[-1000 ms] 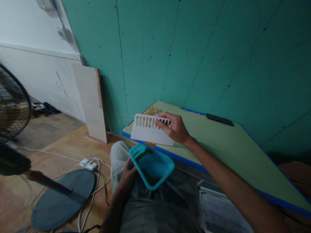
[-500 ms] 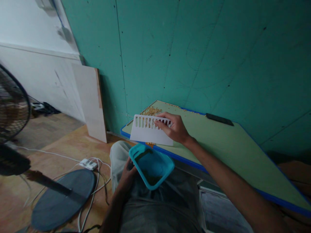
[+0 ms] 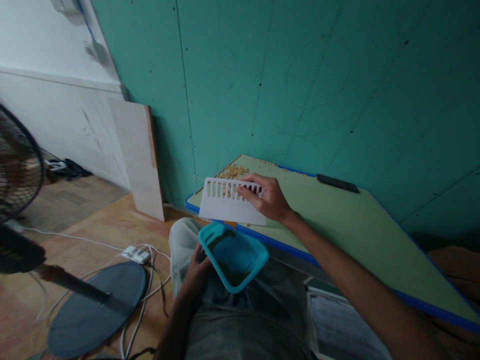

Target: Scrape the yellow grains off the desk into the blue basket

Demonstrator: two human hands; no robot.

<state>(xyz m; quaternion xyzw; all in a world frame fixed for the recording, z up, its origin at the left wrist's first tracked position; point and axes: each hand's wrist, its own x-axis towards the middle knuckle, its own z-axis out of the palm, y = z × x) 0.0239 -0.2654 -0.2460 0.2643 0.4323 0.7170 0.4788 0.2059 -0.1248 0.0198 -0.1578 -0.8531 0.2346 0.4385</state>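
Note:
My right hand [image 3: 265,197] grips a white plastic panel with a row of slots [image 3: 230,207] along its upper side. The panel leans over the near left edge of the pale green tabletop [image 3: 330,220]. Behind it, small tan beans or grains [image 3: 234,171] lie in a loose pile, partly showing through the slots. My left hand [image 3: 198,270] clasps the left side of a turquoise plastic basket [image 3: 240,255], which tilts over my lap just under the table edge. Dark areas show inside the basket; whether beans lie in it I cannot tell.
A black flat bar [image 3: 337,183] lies at the table's back edge, by the green wall [image 3: 232,90]. A white board [image 3: 137,155] leans at the left. On the floor are a fan's round base [image 3: 97,310], a power strip [image 3: 135,254] and white cables.
The few beans seen at the near table edge, just above the basket, are no longer visible there. Both hands keep nearly the same place and hold.

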